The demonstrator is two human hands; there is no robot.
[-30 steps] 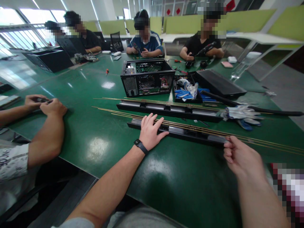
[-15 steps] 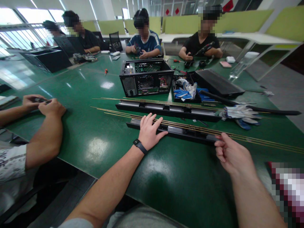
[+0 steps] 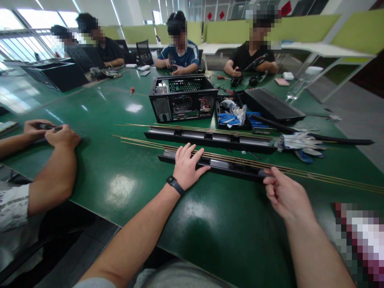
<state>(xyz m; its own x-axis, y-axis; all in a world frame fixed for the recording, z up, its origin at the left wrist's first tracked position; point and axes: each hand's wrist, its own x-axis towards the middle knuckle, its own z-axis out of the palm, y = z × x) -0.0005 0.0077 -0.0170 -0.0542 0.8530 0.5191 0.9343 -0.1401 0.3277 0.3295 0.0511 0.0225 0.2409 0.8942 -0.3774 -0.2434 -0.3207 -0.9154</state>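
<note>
My left hand (image 3: 189,168), a dark band on its wrist, lies with fingers spread across the left part of the nearer black channel (image 3: 237,169) and the thin brass rods (image 3: 255,162) along it. At the channel's right end my right hand (image 3: 282,190) is closed, thumb and index finger pinched together by the rods; what lies between the fingertips is too small to make out. A second black channel (image 3: 192,141) with more thin rods lies just behind, roughly parallel. White and blue gloves (image 3: 301,144) rest at its right end.
An open black computer case (image 3: 183,100) stands behind the channels. Right of it are a tray of gloves (image 3: 232,114), a dark panel (image 3: 273,105) and a clear bottle (image 3: 304,82). Another person's hands (image 3: 55,134) are at the left; more people sit across the green table (image 3: 120,220).
The whole view has shifted slightly. My right hand has moved a little left along the channel's end; my left hand keeps its place on the channel.
</note>
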